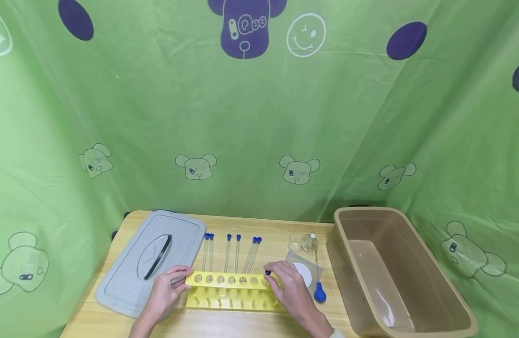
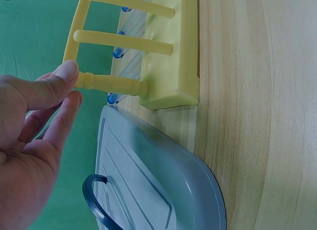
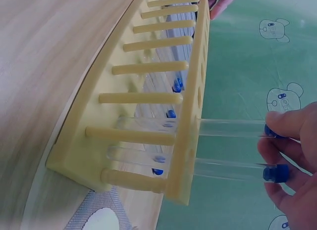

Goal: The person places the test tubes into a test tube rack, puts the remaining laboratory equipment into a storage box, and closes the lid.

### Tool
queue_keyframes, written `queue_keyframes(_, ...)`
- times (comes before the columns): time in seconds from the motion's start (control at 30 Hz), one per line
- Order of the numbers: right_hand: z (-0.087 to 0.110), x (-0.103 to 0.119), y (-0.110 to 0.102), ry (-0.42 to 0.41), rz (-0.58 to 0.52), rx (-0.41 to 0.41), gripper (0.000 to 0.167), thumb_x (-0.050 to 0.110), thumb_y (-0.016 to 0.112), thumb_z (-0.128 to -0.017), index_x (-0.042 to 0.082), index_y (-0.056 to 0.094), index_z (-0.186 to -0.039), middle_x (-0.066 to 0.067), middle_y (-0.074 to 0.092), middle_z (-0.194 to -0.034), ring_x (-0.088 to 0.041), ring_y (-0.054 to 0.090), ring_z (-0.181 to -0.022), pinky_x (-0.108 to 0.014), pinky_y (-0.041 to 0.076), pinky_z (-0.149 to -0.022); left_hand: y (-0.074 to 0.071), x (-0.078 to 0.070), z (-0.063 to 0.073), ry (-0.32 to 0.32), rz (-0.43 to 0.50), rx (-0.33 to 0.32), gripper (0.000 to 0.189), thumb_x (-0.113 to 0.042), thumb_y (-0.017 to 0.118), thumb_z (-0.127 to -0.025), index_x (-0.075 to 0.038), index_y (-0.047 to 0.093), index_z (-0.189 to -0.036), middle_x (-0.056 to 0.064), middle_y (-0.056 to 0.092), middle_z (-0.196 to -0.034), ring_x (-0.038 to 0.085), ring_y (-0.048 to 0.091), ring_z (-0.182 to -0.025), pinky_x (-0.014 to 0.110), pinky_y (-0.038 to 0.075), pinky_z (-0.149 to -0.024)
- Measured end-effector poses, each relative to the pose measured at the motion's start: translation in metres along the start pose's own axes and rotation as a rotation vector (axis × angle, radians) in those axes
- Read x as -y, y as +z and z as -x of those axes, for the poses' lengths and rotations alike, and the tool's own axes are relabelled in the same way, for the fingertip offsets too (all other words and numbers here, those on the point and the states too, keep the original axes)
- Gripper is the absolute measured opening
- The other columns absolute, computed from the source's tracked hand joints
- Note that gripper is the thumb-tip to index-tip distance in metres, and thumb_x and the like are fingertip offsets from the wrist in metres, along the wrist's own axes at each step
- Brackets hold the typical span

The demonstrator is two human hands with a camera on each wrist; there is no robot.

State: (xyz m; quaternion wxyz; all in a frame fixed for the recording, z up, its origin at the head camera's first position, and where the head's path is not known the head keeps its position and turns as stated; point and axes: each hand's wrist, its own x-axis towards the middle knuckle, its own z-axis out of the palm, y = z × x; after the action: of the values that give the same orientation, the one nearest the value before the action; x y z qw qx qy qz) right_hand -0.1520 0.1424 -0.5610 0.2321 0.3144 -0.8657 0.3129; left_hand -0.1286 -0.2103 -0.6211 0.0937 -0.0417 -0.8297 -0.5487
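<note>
A yellow test tube rack [image 1: 234, 305] stands at the front middle of the table. My left hand [image 1: 166, 288] grips the left end of its upper bar, thumb and fingers pinching beside the end post in the left wrist view. At the other end, my right hand [image 1: 292, 286] pinches the blue stopper [image 3: 271, 131] of a glass test tube [image 3: 230, 127] that passes down through a rack hole. A second stoppered test tube [image 3: 225, 169] stands in the end hole, its blue stopper close to the right fingers. Behind the rack lie several blue-stoppered test tubes [image 1: 237, 251].
A grey lid [image 1: 128, 281] with a black handle lies at left. To the right are clear glassware [image 1: 309, 244], a blue-bulbed dropper [image 1: 320, 295], and a white disc [image 1: 303, 272] on grey mesh [image 1: 291, 257]. A large brown bin [image 1: 344, 272] stands at far right.
</note>
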Motion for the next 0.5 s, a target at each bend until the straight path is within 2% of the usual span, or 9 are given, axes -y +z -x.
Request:
queue_keyframes(0.17,-0.003,0.002,-0.007,0.004,-0.054,0.041,0.038,0.002,0.088,-0.076,0.009,0.072,-0.110,-0.002,0.075,-0.108,-0.016,0.071,-0.099,-0.037,0.063,-0.090,0.000,0.000,-0.001,0.012,-0.002,-0.005,0.040,0.024,0.080,-0.066,0.011,0.074,-0.104,0.020,0.071,-0.112,0.040,0.070,-0.102,0.029,0.063,-0.083)
queue_keyframes(0.33,-0.010,0.006,-0.019,-0.002,-0.113,0.084,0.040,0.005,0.088,-0.078,0.009,0.071,-0.115,-0.002,0.074,-0.113,-0.020,0.071,-0.103,-0.034,0.064,-0.090,-0.001,-0.001,-0.001,-0.012,0.000,0.009,0.041,0.023,0.080,-0.067,0.010,0.073,-0.105,0.018,0.071,-0.114,0.040,0.070,-0.104,0.030,0.063,-0.085)
queue_keyframes(0.5,-0.033,0.001,-0.035,0.015,-0.112,0.088,0.031,0.013,0.080,-0.089,0.005,0.070,-0.117,-0.006,0.073,-0.116,-0.024,0.071,-0.107,-0.041,0.062,-0.094,-0.002,-0.001,-0.001,-0.042,0.007,0.019,0.042,0.023,0.079,-0.068,0.010,0.073,-0.107,0.018,0.071,-0.116,0.040,0.069,-0.106,0.030,0.063,-0.087)
